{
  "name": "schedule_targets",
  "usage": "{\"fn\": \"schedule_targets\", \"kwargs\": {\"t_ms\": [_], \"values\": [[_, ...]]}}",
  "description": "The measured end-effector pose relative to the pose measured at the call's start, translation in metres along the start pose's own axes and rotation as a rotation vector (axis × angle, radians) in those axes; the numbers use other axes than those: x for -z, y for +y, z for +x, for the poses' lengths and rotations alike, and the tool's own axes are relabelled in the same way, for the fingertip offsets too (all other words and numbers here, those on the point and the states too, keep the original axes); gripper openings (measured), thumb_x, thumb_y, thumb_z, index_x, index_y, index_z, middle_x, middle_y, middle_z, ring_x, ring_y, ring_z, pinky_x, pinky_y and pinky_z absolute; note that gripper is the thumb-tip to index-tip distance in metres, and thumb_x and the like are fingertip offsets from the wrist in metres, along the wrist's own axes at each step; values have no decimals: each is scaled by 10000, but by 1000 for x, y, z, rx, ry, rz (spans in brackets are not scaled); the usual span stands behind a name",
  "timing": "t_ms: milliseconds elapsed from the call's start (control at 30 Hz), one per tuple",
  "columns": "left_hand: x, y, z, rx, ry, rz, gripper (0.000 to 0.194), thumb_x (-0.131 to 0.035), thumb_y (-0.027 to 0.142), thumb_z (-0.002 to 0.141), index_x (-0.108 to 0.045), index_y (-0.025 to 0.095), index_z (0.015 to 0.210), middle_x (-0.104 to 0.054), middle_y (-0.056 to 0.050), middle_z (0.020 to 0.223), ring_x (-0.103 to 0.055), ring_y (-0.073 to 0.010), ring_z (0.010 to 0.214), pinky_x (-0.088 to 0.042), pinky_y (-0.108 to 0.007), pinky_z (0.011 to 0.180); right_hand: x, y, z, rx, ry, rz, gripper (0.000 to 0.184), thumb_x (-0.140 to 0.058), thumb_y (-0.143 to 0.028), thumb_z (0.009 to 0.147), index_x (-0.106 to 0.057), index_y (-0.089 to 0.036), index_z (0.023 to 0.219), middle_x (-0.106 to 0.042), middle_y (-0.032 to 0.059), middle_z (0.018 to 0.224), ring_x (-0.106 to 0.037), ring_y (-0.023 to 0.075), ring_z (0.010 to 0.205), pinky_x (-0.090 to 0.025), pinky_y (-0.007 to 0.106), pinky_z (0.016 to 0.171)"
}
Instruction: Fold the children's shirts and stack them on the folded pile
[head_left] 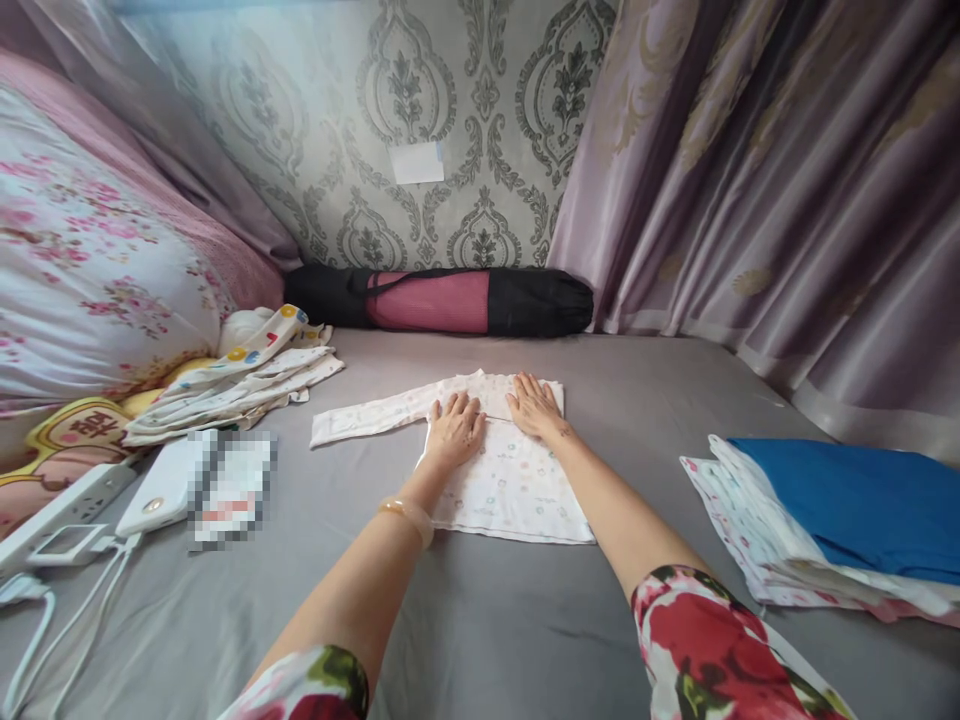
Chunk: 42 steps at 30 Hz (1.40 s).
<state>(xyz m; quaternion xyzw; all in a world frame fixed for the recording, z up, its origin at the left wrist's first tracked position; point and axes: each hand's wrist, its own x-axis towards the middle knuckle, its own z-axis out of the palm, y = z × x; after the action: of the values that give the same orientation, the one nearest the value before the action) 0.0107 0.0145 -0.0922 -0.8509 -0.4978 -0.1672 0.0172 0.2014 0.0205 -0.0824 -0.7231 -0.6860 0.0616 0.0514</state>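
Note:
A small white long-sleeved shirt (510,490) with a faint pastel print lies flat on the grey sheet. One of its sleeves (367,416) stretches out to the left; on the right side the sleeve appears folded across the body. My left hand (454,432) lies palm down near the left shoulder, fingers spread on the cloth. Flat on the upper right part of the shirt rests my right hand (535,405), its fingers stretched out. Neither hand grips the fabric.
A stack of folded clothes (847,520) with blue on top sits at right. Several printed garments (240,380) lie at left, near a white power bank (166,485), cables and a power strip (67,510). A black and pink rolled bag (427,300) lies along the wall.

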Motion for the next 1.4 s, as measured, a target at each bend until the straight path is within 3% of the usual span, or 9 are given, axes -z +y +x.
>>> {"fn": "schedule_targets", "kwargs": {"t_ms": [333,467,733,867,1000,1167,1400], "values": [[1,0,-1,59,36,-18,343,-360,341,976,-530,177,1225,-536,-157,1366,-438,-270,1320,-254,-533,1131,7,-4,6,-48,-75,14,641,-183,-406,993,-211,-104,1558,-107,99,1641,-81,230,1505,-76,464,1208],[-2,0,0,69,42,-10,381,-356,326,971,-498,148,1276,-521,-171,1393,-426,-274,1332,-244,-537,1134,4,-19,8,-34,24,17,637,-151,-415,1005,-196,-110,1562,-62,115,1643,-53,240,1508,-52,475,1203],[-5,0,0,69,59,-11,390,-352,249,944,-487,128,1290,-512,-175,1415,-431,-274,1331,-243,-530,1131,-1,-30,11,-46,-20,21,627,-177,-395,1009,-240,-80,1547,-154,130,1629,-75,250,1504,-64,484,1202],[-5,0,1,83,80,-16,363,-356,198,926,-498,128,1253,-533,-169,1385,-443,-258,1317,-244,-497,1133,3,-45,11,86,62,33,598,-203,-342,1003,-234,-109,1554,-113,102,1640,-63,237,1507,-39,475,1205],[-5,-1,1,134,99,-20,355,-341,189,938,-490,119,1252,-543,-174,1346,-449,-269,1296,-268,-474,1116,5,-63,14,275,36,55,586,-188,-341,1002,-268,-146,1549,-162,51,1635,-76,207,1506,-33,443,1211],[-2,-1,2,137,90,-35,318,-304,189,960,-525,137,1183,-603,-159,1202,-516,-264,1177,-279,-463,1093,-3,-68,22,246,-62,84,603,-140,-361,1005,-254,-133,1552,-180,51,1630,-86,202,1505,-44,456,1210],[-1,-1,1,160,71,-44,348,-316,168,939,-511,120,1224,-603,-168,1206,-514,-273,1176,-274,-455,1090,-1,-67,25,233,-113,83,604,-143,-368,1006,-233,-134,1557,-156,46,1635,-67,203,1507,-38,469,1209]]}}
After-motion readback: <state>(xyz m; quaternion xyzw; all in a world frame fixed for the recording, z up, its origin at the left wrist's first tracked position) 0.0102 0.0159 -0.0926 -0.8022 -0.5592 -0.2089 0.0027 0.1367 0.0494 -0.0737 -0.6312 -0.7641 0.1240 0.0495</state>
